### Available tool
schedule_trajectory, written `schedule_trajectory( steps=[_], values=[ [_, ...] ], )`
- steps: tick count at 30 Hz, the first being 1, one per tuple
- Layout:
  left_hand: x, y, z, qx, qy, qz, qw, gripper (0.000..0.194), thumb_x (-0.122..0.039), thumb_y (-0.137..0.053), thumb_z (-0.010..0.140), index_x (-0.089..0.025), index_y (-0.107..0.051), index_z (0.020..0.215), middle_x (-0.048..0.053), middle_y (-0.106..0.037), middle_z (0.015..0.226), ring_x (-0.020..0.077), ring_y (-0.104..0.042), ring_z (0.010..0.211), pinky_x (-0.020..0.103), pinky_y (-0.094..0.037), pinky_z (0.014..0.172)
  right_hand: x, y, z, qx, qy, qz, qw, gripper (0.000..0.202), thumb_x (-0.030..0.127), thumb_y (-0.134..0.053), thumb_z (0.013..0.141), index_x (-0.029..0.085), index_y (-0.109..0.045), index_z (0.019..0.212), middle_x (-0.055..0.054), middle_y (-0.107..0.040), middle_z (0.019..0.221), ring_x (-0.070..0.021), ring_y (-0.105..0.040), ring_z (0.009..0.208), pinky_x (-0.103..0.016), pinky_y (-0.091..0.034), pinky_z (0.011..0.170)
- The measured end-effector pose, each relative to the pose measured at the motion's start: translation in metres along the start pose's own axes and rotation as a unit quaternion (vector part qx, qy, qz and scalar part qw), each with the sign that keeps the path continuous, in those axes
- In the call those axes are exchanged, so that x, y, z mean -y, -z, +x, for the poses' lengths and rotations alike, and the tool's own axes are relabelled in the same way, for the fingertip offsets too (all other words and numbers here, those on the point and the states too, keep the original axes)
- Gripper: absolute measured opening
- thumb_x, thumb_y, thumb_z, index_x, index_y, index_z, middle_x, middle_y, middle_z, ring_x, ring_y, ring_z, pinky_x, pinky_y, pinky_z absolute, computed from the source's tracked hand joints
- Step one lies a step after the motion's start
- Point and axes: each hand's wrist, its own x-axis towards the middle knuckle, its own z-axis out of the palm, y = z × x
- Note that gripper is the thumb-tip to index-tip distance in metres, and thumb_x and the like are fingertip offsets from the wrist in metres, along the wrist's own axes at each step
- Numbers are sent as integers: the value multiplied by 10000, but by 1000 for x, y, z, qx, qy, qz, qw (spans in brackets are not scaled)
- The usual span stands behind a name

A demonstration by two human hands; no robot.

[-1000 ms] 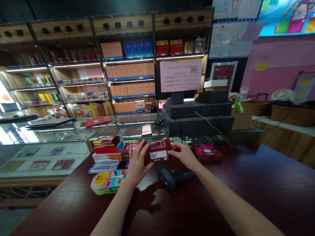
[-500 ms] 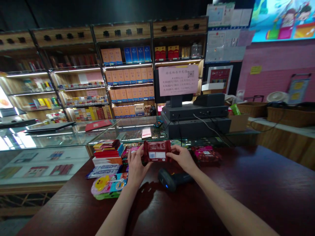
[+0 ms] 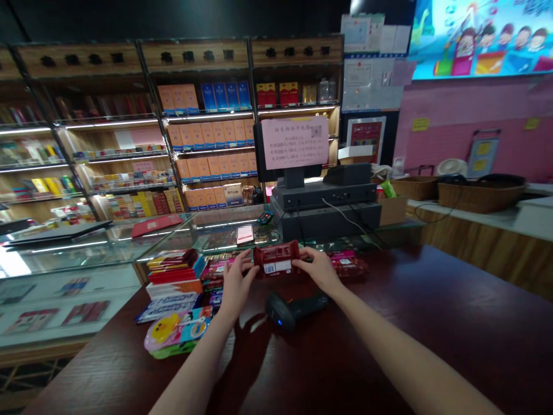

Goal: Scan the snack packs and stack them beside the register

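Note:
Between my two hands is a dark red snack packet (image 3: 276, 253), held up above the dark wooden counter with its white barcode label towards me. My left hand (image 3: 237, 285) pinches its left end, thumb near the lower corner. At the right end, my right hand (image 3: 320, 272) grips the edge between thumb and fingers. Below the packet a black barcode scanner (image 3: 287, 314) lies on the counter, a small blue light glowing on it. Left of my left hand are a stack of red and yellow packets (image 3: 175, 268), blue-white wrappers (image 3: 170, 305) and a colourful duck-picture pack (image 3: 177, 331).
Behind my right hand lies a pink and dark red packet (image 3: 349, 264). A monitor with a pink paper sign (image 3: 296, 142) stands on a black cash drawer (image 3: 328, 222) at the back. Glass display cases (image 3: 99, 242) run along the left. Baskets (image 3: 479, 193) stand at right.
The view has turned slightly right, so the surroundings sit further left. Both hands still hold the packet, which has tilted slightly and risen a little above the scanner.

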Motion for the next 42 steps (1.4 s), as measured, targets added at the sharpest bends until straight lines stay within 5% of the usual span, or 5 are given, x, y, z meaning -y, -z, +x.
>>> schedule_trajectory(
  steps=[4, 13, 24, 31, 42],
  values=[
    [-18, -4, 8, 43, 28, -54, 997, 102, -320, -567, 905, -255, -610, 970, -19, -782, 847, 227, -732, 878, 663, -30, 1186, -7, 20, -2, 0, 19, -14, 1000, 153, 358, -652, 791, 221, -720, 792, -8, -749, 738, -225, -695, 752, -336, -494, 779],
    [-37, -36, 17, 45, -42, -7, 998, 45, -276, -598, 887, -267, -642, 881, -8, -751, 987, 217, -687, 1026, 663, -55, 1203, -36, 70, -11, -57, 82, -94, 991, 171, 374, -673, 791, 241, -732, 702, -39, -738, 885, -241, -637, 904, -368, -474, 862],
    [-65, -57, 38, 66, -300, 106, 946, 97, -213, -673, 865, -294, -722, 843, 22, -646, 1268, 249, -498, 1294, 642, -146, 1216, -60, 136, -19, -21, 214, -304, 928, 179, 151, -697, 811, 291, -801, 853, -77, -636, 1280, -291, -549, 1178, -485, -416, 970],
    [-75, -95, 61, 108, -400, 113, 903, 79, -260, -649, 899, -271, -719, 864, 8, -618, 1297, 222, -473, 1310, 610, -78, 1249, -71, 163, -14, -44, 299, -402, 864, 199, 93, -704, 809, 267, -776, 876, -78, -620, 1348, -295, -494, 1278, -527, -382, 1033],
    [-69, -174, 89, 143, -442, 155, 872, 104, -283, -642, 908, -234, -718, 858, 15, -635, 1245, 216, -481, 1275, 516, -189, 1241, -118, 187, 9, -38, 254, -469, 845, 148, 130, -698, 846, 255, -770, 878, -70, -660, 1308, -283, -508, 1261, -501, -355, 1056]
  ],
)
